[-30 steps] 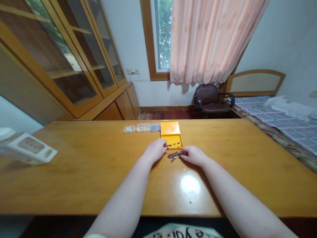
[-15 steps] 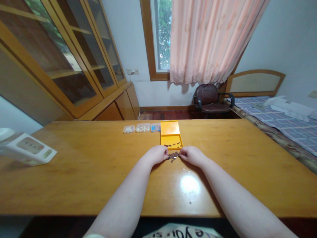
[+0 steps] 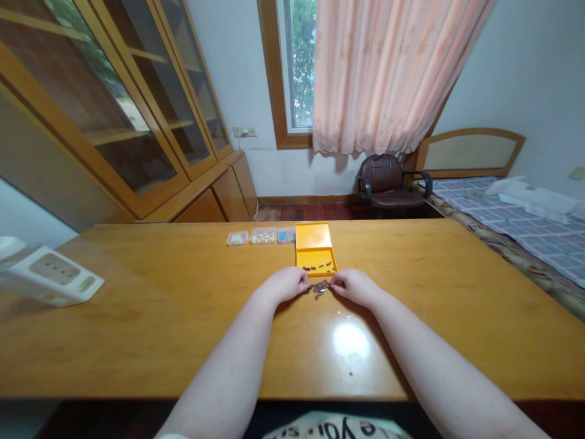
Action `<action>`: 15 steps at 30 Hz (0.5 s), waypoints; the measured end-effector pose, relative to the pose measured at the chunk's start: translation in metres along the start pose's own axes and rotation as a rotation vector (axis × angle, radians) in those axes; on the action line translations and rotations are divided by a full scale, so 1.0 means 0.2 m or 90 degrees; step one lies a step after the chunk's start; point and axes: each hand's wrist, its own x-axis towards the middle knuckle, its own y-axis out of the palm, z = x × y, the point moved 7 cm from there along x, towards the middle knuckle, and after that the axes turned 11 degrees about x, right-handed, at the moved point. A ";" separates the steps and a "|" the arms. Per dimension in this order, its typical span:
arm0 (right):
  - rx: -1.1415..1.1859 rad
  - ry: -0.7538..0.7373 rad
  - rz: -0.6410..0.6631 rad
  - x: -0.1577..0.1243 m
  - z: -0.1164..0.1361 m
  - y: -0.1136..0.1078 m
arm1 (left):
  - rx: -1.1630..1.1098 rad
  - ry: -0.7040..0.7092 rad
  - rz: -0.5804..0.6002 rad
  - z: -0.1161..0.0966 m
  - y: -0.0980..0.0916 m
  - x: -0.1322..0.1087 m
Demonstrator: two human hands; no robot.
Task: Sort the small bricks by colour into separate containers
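Observation:
A small heap of dark brown pieces lies on the wooden table between my two hands; their kind is too small to make out. My left hand is at the heap's left side, its fingertips pinched on a small dark piece. On the right side, my right hand is pinched too, with a dark bit at its fingertips. Just beyond the hands, an opened yellow case lies with its lid back. Several dark pieces rest in its near half.
Behind the case's left side stand clear boxes: one with blue pieces, one with pale pieces, and another pale-filled box. A white device stands at the table's left. Tiny clear bits and a dark speck lie nearer me.
My left hand has shifted slightly left and away from the heap with the small dark piece at its fingertips. The right hand stays almost in place.

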 end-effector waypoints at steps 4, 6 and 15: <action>0.071 -0.005 -0.149 0.00 -0.01 -0.06 | 0.009 -0.005 -0.001 -0.02 0.00 -0.01; 0.095 0.021 -0.229 0.01 -0.05 -0.09 | 0.003 -0.005 -0.002 -0.02 0.01 -0.01; 0.090 0.039 -0.128 0.02 -0.06 -0.06 | -0.036 0.012 -0.030 0.01 -0.01 0.01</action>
